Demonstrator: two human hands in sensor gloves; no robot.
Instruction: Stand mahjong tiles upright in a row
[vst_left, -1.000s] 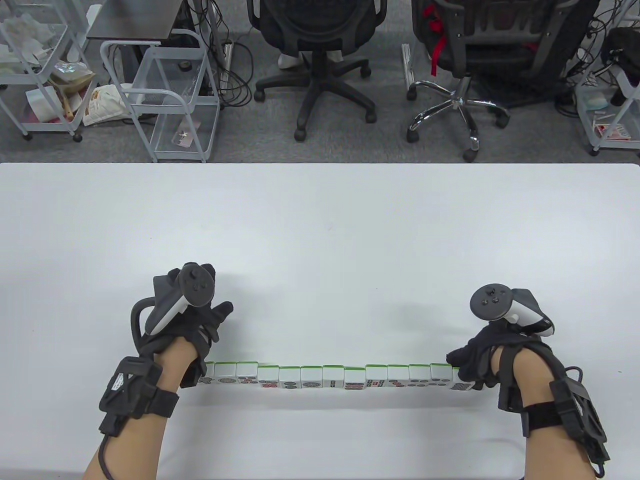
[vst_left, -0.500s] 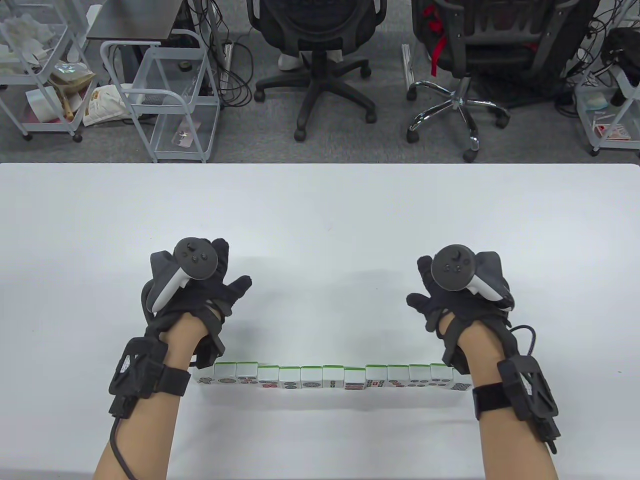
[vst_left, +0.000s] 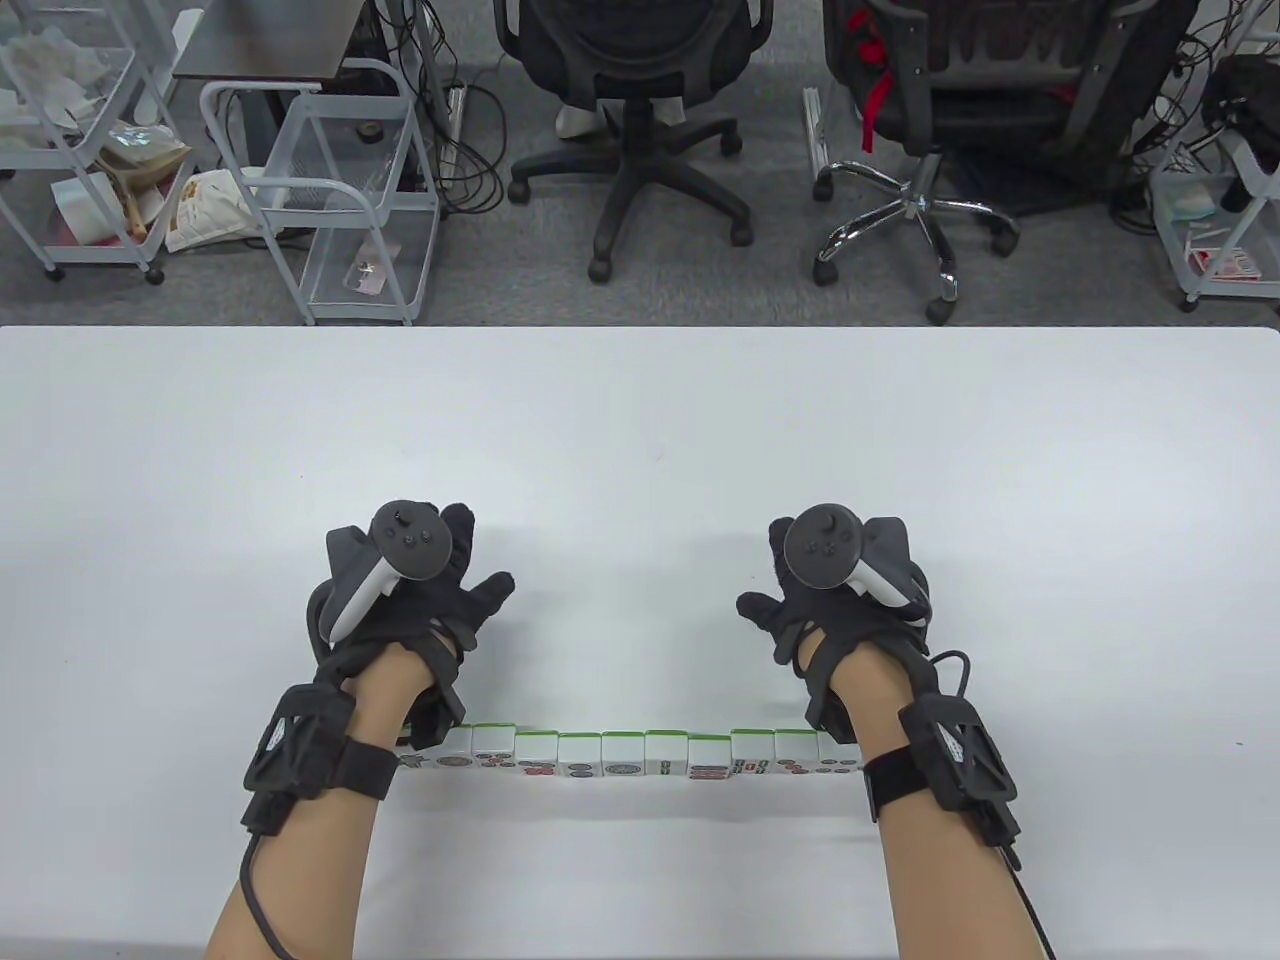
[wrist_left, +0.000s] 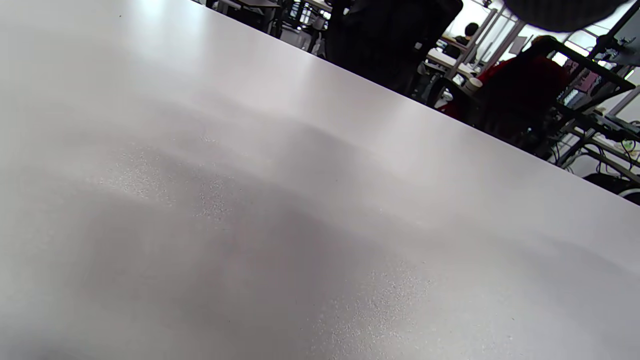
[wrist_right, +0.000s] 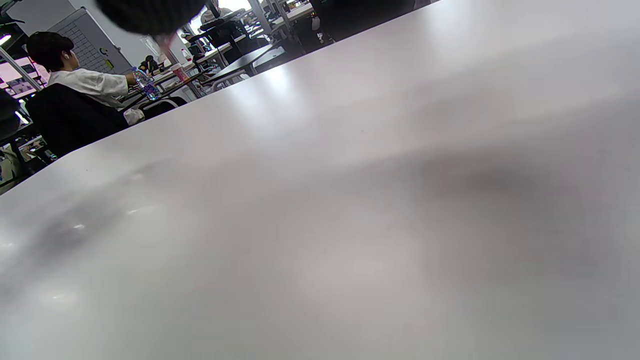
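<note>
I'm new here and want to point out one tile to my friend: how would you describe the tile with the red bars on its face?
Find the white table, then the row of tiles along its near edge between the two wrists. The red-bar tile stands about mid-row; it sits slightly nearer the person than its neighbours, and its face shows red bars, not circles.

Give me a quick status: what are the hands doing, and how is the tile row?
Left hand and right hand open, hovering beyond the row, holding nothing. Mahjong tile row stands upright near table's front edge. Wrists hide both row ends.
</note>
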